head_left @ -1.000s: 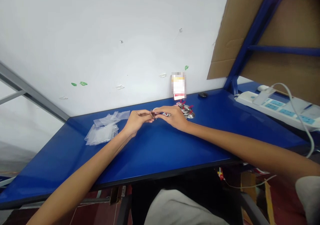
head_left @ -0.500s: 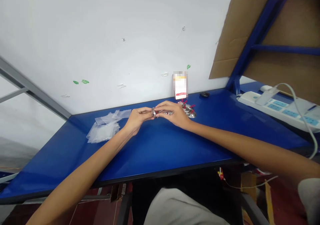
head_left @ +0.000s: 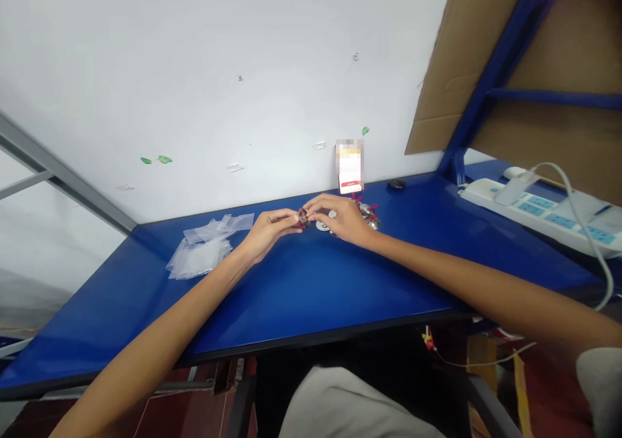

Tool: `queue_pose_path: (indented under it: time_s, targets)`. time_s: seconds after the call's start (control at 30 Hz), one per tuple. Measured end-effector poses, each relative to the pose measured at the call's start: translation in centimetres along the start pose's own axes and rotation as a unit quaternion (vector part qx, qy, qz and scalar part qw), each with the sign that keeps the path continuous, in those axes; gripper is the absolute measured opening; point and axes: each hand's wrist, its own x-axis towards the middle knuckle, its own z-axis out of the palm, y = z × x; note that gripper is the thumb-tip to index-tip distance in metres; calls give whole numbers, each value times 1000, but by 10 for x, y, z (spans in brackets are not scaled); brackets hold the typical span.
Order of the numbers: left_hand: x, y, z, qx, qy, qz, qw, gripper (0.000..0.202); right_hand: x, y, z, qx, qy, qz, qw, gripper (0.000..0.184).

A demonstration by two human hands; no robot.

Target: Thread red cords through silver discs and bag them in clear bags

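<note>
My left hand and my right hand meet over the far middle of the blue table. Both pinch one small metal part between their fingertips; it is too small to name more closely. Right behind my right hand lies a pile of small silver metal discs with red wires, and one disc shows just under the fingers. A heap of small clear plastic bags lies to the left of my left hand.
A white wall backs the table. A small card with a red strip leans on it, beside a black round object. A white power strip with cable lies right, under a blue frame with cardboard.
The hands stay together at the same spot. The fingers have shifted slightly on the small part, and my right hand has lifted enough to show a disc beneath it.
</note>
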Motion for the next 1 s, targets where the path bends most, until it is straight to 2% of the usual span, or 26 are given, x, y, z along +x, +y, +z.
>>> queue_pose_path:
  time_s: [0.07,0.13,0.2,0.37,0.5,0.63,0.7,0.77,0.8,0.87,0.93,1.0]
  targets:
    - [-1,6,2,108,34,35,993,31,3,1,-7,-65,-26,-24,997,13]
    - [-3,9,6,212,74,83,971,34,5,1,-12,-103,-56,-34,993,14]
    - [-4,8,10,269,70,118,953,37,6,-1,-12,-105,-75,-24,991,13]
    - [-6,3,15,289,-2,119,950,26,6,-5,-8,-53,-89,27,994,13]
    - [-5,5,12,245,11,113,963,33,11,3,-18,-26,-66,62,996,10]
    - [-3,16,-4,184,71,126,972,41,20,14,-46,-22,-67,85,994,8]
    - [-2,25,-19,226,100,151,957,34,23,19,-63,-61,-75,80,992,8]
    - [-3,34,-36,314,105,160,930,29,25,24,-77,-113,-123,72,983,10]
    - [-4,39,-45,358,91,152,917,27,25,25,-82,-126,-148,74,978,11]
    - [-6,48,-60,421,29,112,900,26,25,26,-88,-143,-209,82,964,12]
    - [-9,55,-72,443,-65,44,893,27,24,24,-88,-159,-252,85,951,12]
    - [-12,61,-81,442,-155,-27,883,26,24,21,-86,-173,-253,75,949,12]
